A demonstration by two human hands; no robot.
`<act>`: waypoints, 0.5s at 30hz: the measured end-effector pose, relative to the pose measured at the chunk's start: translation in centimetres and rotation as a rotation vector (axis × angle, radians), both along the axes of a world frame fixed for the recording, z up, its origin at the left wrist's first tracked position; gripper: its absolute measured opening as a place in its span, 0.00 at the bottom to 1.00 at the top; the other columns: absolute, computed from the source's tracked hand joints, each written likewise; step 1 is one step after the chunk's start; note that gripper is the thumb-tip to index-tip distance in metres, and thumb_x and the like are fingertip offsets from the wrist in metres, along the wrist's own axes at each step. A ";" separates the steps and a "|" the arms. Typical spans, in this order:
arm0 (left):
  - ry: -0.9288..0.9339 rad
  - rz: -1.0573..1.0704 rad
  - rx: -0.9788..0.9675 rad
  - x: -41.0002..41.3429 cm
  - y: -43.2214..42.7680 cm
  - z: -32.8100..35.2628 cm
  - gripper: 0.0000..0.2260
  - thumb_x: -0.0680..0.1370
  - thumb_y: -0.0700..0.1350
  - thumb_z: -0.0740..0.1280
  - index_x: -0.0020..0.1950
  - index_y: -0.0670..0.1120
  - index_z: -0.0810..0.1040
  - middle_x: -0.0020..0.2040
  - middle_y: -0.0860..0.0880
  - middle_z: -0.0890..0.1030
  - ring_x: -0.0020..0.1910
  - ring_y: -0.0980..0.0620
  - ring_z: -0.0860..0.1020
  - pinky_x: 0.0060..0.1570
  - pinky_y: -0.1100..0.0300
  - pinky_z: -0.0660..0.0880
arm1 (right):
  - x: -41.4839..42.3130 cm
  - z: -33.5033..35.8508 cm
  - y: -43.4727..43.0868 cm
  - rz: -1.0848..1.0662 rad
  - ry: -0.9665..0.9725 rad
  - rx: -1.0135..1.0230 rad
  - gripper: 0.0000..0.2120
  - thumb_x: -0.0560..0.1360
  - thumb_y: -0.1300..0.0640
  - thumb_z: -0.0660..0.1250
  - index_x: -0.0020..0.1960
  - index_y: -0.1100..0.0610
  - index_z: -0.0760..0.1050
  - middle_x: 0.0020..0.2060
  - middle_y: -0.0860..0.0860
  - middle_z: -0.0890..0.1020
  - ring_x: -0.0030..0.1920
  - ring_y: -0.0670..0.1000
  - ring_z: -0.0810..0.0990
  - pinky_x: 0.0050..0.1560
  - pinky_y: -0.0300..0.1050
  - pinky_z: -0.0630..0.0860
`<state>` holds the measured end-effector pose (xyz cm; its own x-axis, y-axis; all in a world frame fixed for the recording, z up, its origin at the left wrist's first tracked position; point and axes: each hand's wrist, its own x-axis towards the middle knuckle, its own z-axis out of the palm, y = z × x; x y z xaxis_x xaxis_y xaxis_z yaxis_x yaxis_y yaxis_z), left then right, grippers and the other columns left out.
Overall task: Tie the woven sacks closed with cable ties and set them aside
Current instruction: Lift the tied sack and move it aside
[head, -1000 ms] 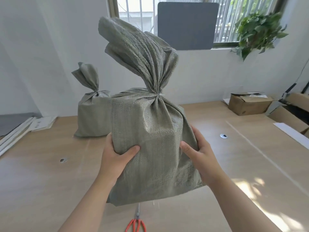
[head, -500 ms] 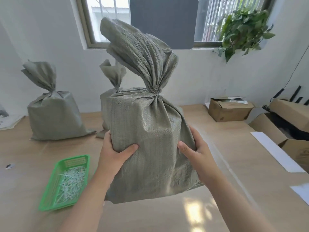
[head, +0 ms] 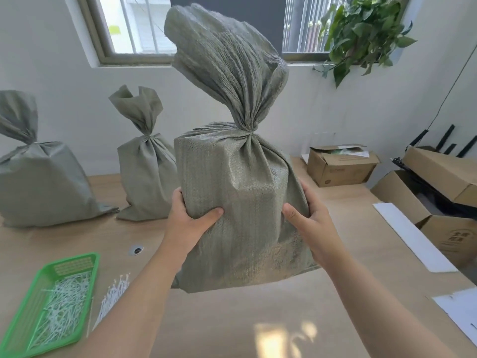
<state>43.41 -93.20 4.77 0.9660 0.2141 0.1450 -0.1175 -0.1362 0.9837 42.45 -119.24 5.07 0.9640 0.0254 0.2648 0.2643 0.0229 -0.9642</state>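
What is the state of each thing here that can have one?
Nearest grey-green woven sack: tied shut, gripped by left hand and right hand.
Middle grey-green woven sack: tied shut, standing.
Far-left grey-green woven sack: tied shut, standing.
Green plastic tray: holds white cable ties.
Rear brown cardboard box: flaps open.

held sack (head: 232,202) before two sacks (head: 147,177); tray (head: 15,329) left, boxes (head: 338,166) right

Tied grey-green sack (head: 240,202) upright in mid-air; second sack (head: 147,182) stands behind-left, third sack (head: 38,184) beyond.
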 end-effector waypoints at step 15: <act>0.088 -0.022 -0.043 20.1 -12.2 -2.2 0.34 0.67 0.40 0.81 0.64 0.53 0.65 0.59 0.54 0.78 0.57 0.57 0.79 0.51 0.60 0.77 | 21.4 -2.1 -13.1 0.079 -0.035 -0.110 0.33 0.72 0.49 0.73 0.74 0.44 0.67 0.69 0.45 0.77 0.69 0.49 0.75 0.70 0.61 0.71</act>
